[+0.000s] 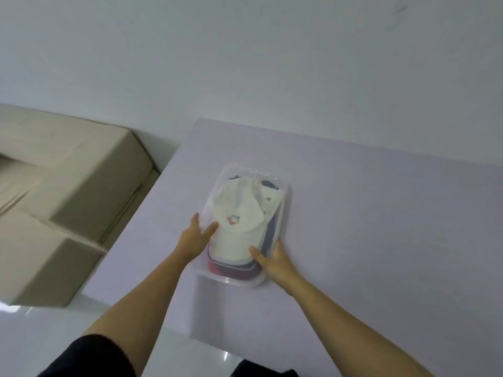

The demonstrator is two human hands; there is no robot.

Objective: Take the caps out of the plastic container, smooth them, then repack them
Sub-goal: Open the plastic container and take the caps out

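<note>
Head view. Pale lavender table point(381, 227) against a plain white wall; beige sofa point(68, 186) off the table's left edge; glossy white floor below.

Landmark: one clear plastic container point(283, 191), no lid visible, standing near the middle of the table. All caps are inside it, stacked. Count: one white cap point(239, 213) on top with a small coloured logo at its front; beneath it at least one dark blue layer along the container's right wall and one red layer at its near end. Separate caps or one bi-coloured cap: cannot tell. So two caps at minimum, perhaps three or more.

Left hand point(194, 236): at the container's left wall, fingers spread, fingertips touching the white cap's near-left edge. Right hand point(275, 258): at the container's near-right corner, thumb lying on the white cap's brim, other fingers outside the wall. Neither grip is closed.

Judgement: first step, removal, just starting; nothing out yet. Next move calls for pinching the white cap's brim and lifting it clear while the container is kept down.
</note>
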